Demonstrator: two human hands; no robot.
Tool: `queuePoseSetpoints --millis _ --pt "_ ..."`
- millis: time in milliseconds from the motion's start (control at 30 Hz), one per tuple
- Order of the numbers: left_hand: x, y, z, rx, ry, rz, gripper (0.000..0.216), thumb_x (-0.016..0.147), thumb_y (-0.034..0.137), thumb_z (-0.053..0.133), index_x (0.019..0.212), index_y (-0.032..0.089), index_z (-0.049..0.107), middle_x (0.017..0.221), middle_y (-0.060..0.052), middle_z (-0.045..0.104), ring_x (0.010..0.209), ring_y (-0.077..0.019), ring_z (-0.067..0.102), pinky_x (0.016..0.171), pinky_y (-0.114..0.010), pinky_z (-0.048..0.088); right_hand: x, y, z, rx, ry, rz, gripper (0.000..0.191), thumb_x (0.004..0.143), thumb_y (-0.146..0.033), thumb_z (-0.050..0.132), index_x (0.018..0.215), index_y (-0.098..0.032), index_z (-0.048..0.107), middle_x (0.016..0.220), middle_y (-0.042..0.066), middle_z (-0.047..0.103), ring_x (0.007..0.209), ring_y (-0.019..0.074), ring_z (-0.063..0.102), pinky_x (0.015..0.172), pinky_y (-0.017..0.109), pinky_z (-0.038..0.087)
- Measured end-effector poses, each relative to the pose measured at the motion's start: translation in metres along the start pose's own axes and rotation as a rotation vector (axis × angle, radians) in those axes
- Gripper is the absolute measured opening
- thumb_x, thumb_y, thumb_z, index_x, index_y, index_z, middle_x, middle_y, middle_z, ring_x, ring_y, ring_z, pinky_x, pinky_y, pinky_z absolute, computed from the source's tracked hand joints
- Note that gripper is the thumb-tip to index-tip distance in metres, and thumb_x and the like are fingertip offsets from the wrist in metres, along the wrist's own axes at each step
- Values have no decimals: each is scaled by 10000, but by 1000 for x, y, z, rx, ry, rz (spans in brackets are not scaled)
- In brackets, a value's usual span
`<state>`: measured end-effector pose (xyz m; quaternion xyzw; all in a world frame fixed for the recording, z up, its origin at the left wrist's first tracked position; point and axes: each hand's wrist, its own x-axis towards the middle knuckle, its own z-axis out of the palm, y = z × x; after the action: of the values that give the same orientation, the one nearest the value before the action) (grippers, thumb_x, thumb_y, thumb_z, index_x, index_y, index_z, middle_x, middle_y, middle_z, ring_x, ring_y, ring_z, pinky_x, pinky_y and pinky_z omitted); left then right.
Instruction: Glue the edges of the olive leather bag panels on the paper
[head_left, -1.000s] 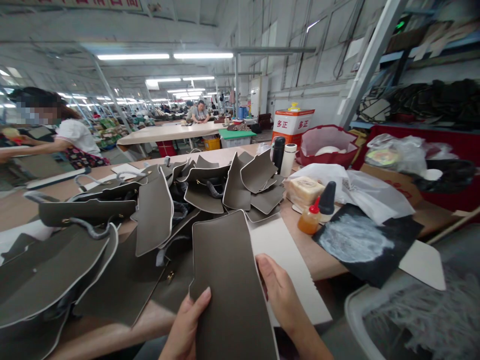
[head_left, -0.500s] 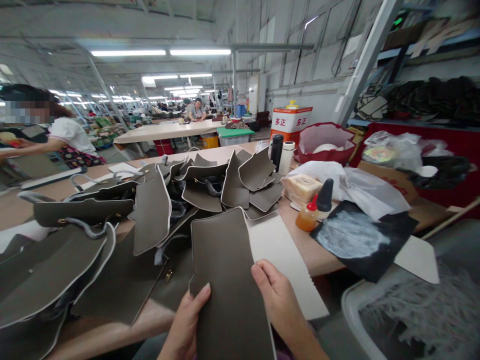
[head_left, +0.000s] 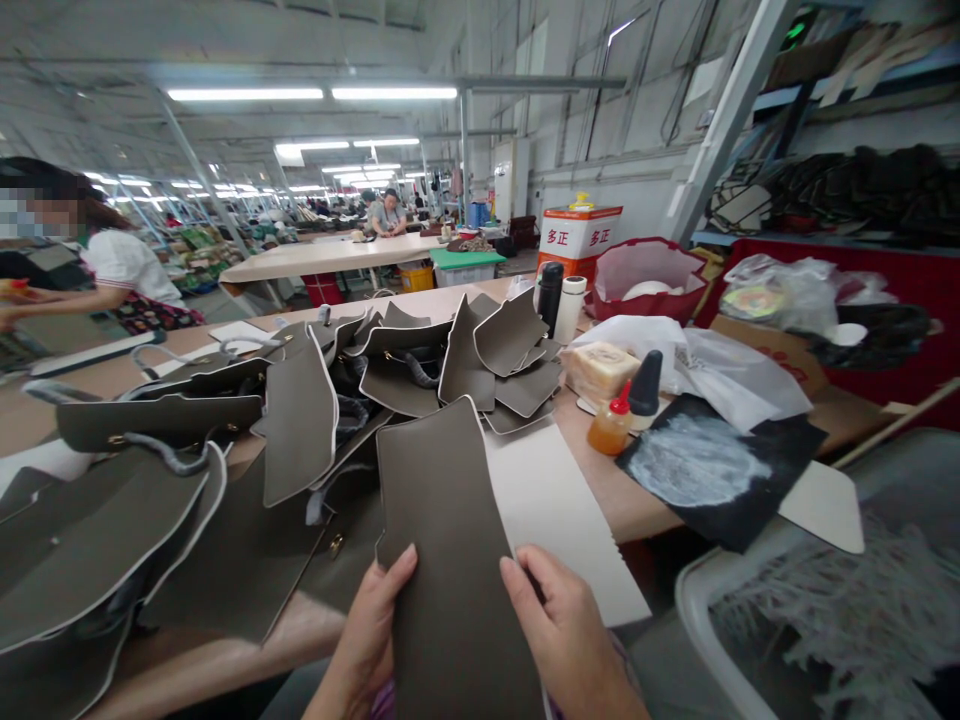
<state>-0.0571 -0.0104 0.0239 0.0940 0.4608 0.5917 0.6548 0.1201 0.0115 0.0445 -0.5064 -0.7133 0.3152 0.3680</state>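
A long dark grey-brown leather panel (head_left: 450,520) with pale edges lies between my hands, tilted away from me over the table's near edge. My left hand (head_left: 367,625) grips its left side, thumb on top and the fingers hidden beneath. On the opposite edge, my right hand (head_left: 566,625) pinches the panel with thumb and forefinger; its other fingers are curled. A white sheet (head_left: 562,510) lies partly under the panel on the right. Beyond and to the left are several similar bag pieces (head_left: 300,410), some with wrapped handles (head_left: 169,455) and brass fittings.
Right of the pieces stand an orange glue bottle (head_left: 611,425), wrapped bread (head_left: 598,370), two flasks (head_left: 551,297) and a smeared black sheet (head_left: 697,460). A bin of pale strips (head_left: 694,610) is at lower right. One co-worker (head_left: 124,265) stands left; another (head_left: 388,213) is farther back.
The panel's far end has risen slightly and shifted a little left. My right hand has slid slightly down the panel's edge. The whole view has shifted slightly.
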Motion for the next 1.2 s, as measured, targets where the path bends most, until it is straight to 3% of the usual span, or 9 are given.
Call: queuePoseSetpoints --millis 200,433,600,800,967,1100,1200 --pt "-1 1 1 25 67 44 486 652 216 701 1104 139 539 840 -94 707 852 -276 644 788 -380 517 -2 5 3 -194 123 -152 335 882 -360 356 582 -212 372 505 -30 423 455 112 416 455 233 291" --pt "-3 1 2 14 87 86 431 657 210 700 1056 156 546 780 -66 710 880 -273 636 803 -379 513 1 12 6 -330 205 -302 393 932 -300 254 620 -199 470 532 5 520 470 134 515 480 252 324" --pt "-3 -1 -1 13 82 120 397 654 218 710 1016 157 559 817 -60 709 904 -272 627 820 -365 510 0 18 11 -429 270 -302 399 921 -398 273 840 -132 560 678 67 623 597 173 600 540 257 384" --pt "-7 -5 0 41 93 154 458 649 255 718 1062 166 540 855 -56 707 942 -274 611 838 -352 501 2 21 17 -515 297 -310 415 934 -329 264 613 -189 486 503 12 510 439 148 507 464 275 298" --pt "-8 -7 -4 109 84 183 432 671 276 700 1057 173 537 924 -57 697 958 -269 604 845 -343 497 2 29 19 -515 289 -354 384 938 -266 268 645 -181 500 528 10 519 459 142 516 487 267 303" --pt "-7 -8 -7 113 78 177 469 669 308 697 1078 149 533 913 -84 696 903 -279 625 792 -354 520 6 30 15 -419 295 -323 369 930 -367 273 720 -177 508 565 7 554 493 134 549 489 239 334" --pt "-6 -10 -8 141 71 143 499 676 316 688 1108 136 516 913 -104 693 831 -281 645 742 -370 535 9 27 13 -455 325 -316 395 919 -414 278 652 -195 469 514 -9 511 453 134 511 463 251 304"
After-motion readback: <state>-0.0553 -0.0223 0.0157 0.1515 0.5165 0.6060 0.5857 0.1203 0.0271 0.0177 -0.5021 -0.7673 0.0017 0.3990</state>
